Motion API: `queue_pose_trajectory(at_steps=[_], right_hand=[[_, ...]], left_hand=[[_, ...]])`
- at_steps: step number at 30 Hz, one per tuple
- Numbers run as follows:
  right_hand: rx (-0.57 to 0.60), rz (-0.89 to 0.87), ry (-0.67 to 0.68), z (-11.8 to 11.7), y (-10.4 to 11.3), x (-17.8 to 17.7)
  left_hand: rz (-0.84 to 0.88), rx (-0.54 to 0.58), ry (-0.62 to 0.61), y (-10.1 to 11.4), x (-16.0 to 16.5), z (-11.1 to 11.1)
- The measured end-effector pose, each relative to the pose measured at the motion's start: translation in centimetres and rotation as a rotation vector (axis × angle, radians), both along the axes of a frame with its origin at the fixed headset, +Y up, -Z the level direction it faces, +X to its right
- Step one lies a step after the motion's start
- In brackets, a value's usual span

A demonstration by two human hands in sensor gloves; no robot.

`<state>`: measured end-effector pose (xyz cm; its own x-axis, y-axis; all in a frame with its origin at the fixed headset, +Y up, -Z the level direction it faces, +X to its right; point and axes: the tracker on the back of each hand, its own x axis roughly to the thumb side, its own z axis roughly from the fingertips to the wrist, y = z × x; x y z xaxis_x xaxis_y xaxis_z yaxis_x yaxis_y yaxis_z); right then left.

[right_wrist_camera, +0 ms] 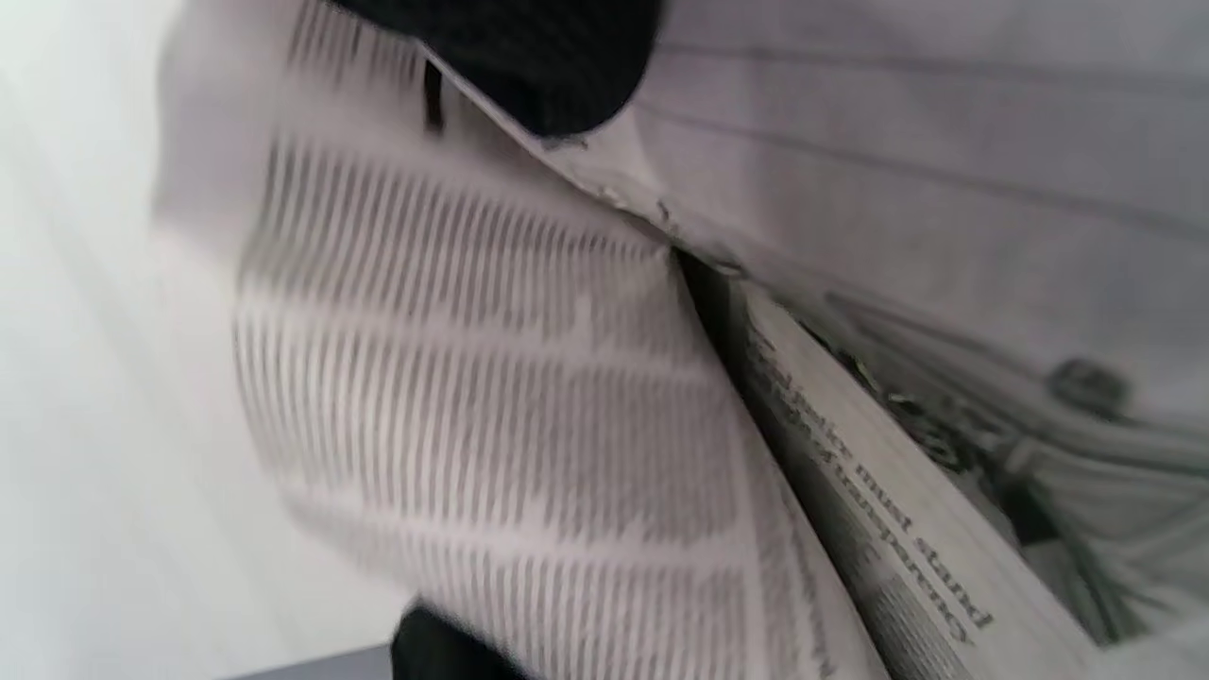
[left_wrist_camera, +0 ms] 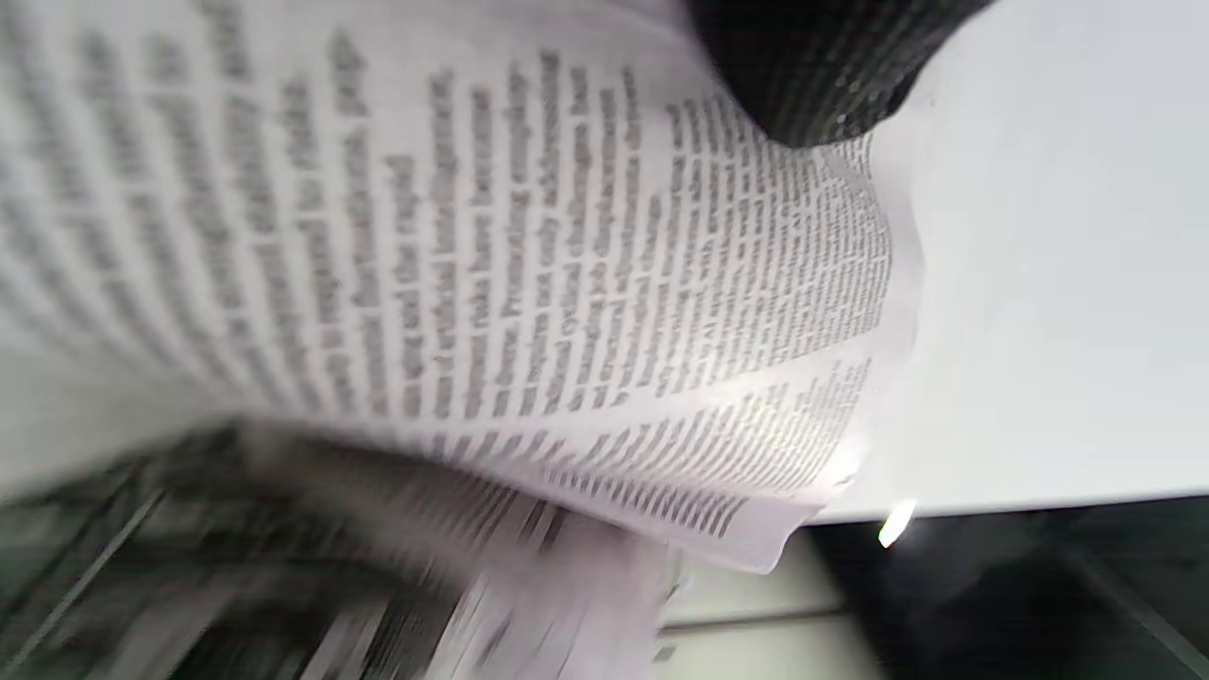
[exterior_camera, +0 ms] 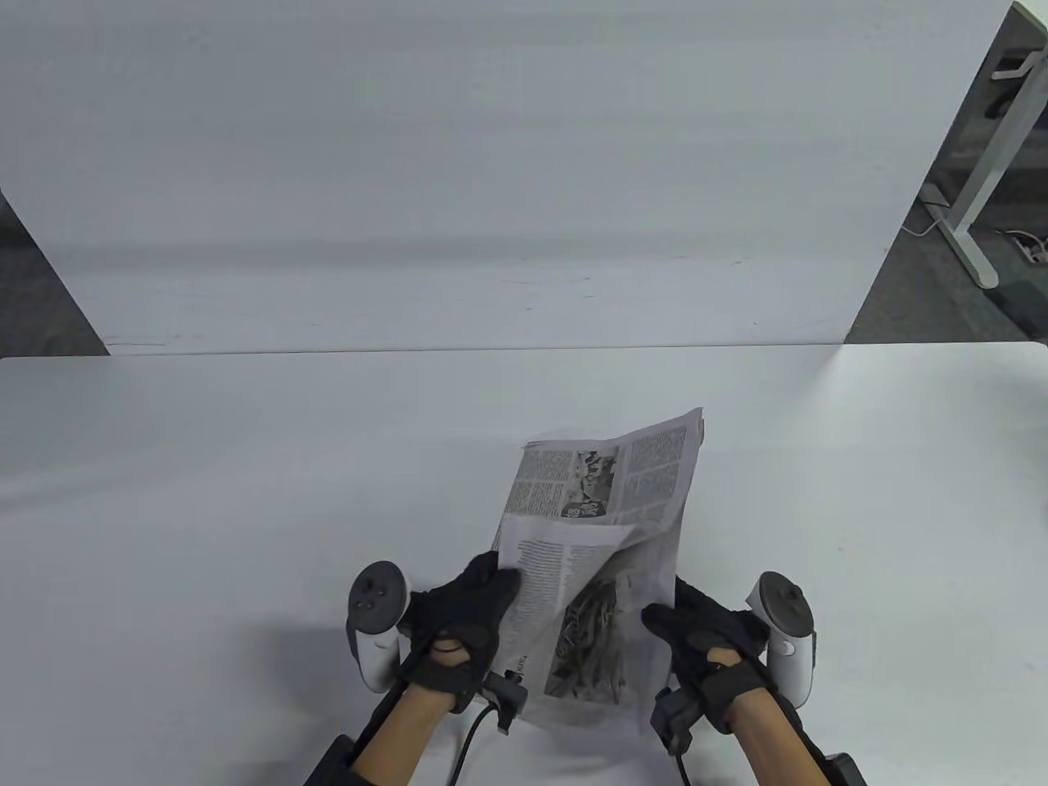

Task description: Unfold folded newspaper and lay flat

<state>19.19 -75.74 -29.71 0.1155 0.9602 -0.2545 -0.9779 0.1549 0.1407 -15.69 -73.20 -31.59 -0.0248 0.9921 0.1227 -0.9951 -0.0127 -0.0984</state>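
1. the folded black-and-white printed newspaper (exterior_camera: pixel 594 565) was held up off the plain white table (exterior_camera: pixel 205 508), near the table's front edge and between the two hands, its far end tilted away toward the back of the table.
2. its long axis ran from the person outward, leaning a little to the right, so the fold looked to open sideways, left and right, rather than front to back.
3. the left hand in its black sensor glove (exterior_camera: pixel 458 626) gripped the paper's left edge near the lower corner. in the left wrist view a dark fingertip (left_wrist_camera: pixel 812 66) pressed on the top of a bowed page of text.
4. the right hand in its matching black glove (exterior_camera: pixel 704 634) held the right edge at about the same height. the right wrist view showed a gloved fingertip (right_wrist_camera: pixel 529 57) on the sheet, just beside a gap where the layers had parted.
5. both hands sat equally near, one on each side of the paper, so neither had any reaching to do.
6. my guess was that the coming move meant drawing the hands apart along the short axis, then lowering the sheet. thin newsprint could tear or crumple at the pinch points if pulled unevenly.
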Motion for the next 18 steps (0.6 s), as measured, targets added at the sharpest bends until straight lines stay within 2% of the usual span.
queue_pose_trajectory(at_steps=[3, 7, 13, 16, 18], right_hand=[[-0.011, -0.041, -0.082, -0.1, 0.3, 1.7], [-0.049, -0.053, -0.186, -0.2, 0.1, 4.1], [-0.131, -0.044, -0.329, -0.1, -1.1, 7.0], [-0.143, -0.141, -0.313, -0.5, -1.8, 7.5], [-0.137, -0.225, -0.279, -0.7, -1.9, 7.4]], left_hand=[[0.021, 0.067, 0.177, 1.5, -3.6, 0.1], [0.034, 0.064, 0.371, 1.6, -8.1, 0.2], [-0.007, -0.103, 0.649, -0.2, -13.1, 0.7], [-0.064, -0.178, 0.673, -1.7, -14.4, 0.5], [-0.037, -0.226, 0.69, -2.2, -14.3, 0.4]])
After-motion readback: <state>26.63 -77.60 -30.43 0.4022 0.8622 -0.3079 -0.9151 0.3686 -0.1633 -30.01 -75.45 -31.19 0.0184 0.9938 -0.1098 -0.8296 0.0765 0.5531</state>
